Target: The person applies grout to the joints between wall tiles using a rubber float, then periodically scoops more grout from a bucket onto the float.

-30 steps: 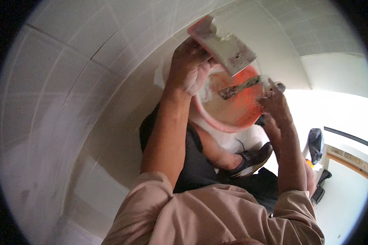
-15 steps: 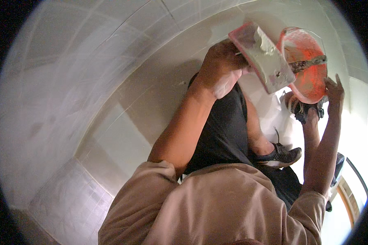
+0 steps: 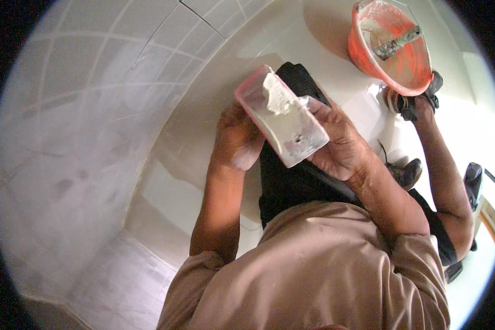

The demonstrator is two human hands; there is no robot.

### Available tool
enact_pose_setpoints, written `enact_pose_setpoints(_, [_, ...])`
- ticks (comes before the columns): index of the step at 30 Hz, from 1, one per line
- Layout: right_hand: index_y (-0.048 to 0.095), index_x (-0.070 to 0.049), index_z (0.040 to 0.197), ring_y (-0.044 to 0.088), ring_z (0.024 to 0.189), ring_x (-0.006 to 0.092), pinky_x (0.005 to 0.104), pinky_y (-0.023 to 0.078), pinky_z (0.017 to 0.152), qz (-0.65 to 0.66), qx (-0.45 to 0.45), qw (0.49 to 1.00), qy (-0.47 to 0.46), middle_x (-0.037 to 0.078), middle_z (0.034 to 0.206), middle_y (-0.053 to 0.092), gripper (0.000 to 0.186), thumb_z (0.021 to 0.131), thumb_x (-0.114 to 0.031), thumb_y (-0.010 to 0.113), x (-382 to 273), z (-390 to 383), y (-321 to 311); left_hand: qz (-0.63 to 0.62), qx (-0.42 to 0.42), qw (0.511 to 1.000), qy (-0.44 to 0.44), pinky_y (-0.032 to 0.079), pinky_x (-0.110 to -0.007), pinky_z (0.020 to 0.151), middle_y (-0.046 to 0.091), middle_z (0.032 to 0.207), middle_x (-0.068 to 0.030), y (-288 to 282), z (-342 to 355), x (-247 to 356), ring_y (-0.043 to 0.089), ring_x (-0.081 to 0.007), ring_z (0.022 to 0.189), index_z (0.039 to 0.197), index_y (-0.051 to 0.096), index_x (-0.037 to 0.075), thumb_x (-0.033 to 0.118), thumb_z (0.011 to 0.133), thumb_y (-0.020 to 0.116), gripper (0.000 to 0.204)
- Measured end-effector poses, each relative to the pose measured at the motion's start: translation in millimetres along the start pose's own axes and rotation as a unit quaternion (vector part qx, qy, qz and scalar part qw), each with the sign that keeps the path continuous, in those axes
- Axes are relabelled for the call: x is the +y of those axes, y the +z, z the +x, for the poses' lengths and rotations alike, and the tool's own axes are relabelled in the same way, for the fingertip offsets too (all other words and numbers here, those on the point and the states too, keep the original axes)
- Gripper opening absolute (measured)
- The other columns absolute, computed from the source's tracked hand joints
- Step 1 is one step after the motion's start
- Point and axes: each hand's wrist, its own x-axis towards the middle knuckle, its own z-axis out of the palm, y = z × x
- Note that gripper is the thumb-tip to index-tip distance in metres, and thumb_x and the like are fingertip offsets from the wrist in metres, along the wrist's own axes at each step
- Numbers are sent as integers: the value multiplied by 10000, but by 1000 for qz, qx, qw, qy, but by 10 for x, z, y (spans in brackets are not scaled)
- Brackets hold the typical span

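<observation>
My left hand is wrapped round a grout float, a rectangular pad with a pinkish edge. Its pale face is tilted up toward me, and a thick smear of whitish grout lies on the far part. On the float's other side, my right hand grips the edge, some of its fingers hidden behind it. Both hands are close together above my dark shorts. Farther off to the right stands an orange-red bucket, its inside coated with whitish paste. A grout-crusted putty knife lies across the bucket's opening.
A wall of grey tiles with pale, hazy joints curves along the left. My shoes rest on the light floor at the right, one right beside the bucket. Strong light falls on the floor's right side.
The float has come back toward me and left, away from the bucket, in my left hand. My right hand has left the bucket's rim and taken the float's right edge.
</observation>
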Motion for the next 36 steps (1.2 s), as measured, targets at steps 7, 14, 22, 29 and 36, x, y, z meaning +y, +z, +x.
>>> enact_pose_setpoints(7, [443, -86, 1389, 611, 1139, 237, 386, 525, 942, -20, -78, 995, -66, 94, 1267, 603, 460, 940, -46, 530, -73, 566, -77, 258, 322, 906, 96, 430, -389, 1011, 566, 1304, -139, -925, -162, 165, 540, -245, 1201, 1217, 588, 53, 122, 882, 666, 351])
enact_pose_setpoints(14, [332, -102, 1464, 608, 1004, 227, 360, 551, 851, -57, 5, 990, -127, 107, 1209, 563, 494, 989, -3, 419, -543, 1765, 218, 527, 735, 313, -290, 476, -383, 840, 523, 1199, -156, -2601, -1026, 527, 563, -301, 1084, 1250, 465, 48, 305, 908, 568, 439])
enact_pose_setpoints(22, [286, -91, 1492, 607, 971, 230, 389, 547, 875, -30, 122, 969, -214, 110, 1176, 563, 555, 973, 13, 452, -827, 2274, 426, 642, 418, 28, -642, 387, -356, 632, 505, 870, -61, -2587, -677, -87, 512, -212, 801, 886, 548, 173, 384, 883, 516, 213])
enact_pose_setpoints(29, [500, 8, 1214, 590, 755, 185, 384, 551, 780, -239, 150, 892, -354, 71, 913, 579, 304, 910, 20, 498, -768, 2308, -423, 577, 655, -66, -483, 336, -317, 706, 352, 849, -18, -2385, -550, -1087, 404, -157, 788, 876, 401, 175, 318, 869, 454, 153])
enact_pose_setpoints(36, [591, -24, 1113, 572, 703, 162, 349, 532, 701, -260, 140, 951, -88, 34, 813, 576, 217, 899, -48, 557, -488, 1333, 11, 469, 156, -2, -869, 323, -313, 637, 340, 771, 8, -2069, -923, -1086, 382, -128, 699, 798, 386, 193, 366, 920, 467, 227])
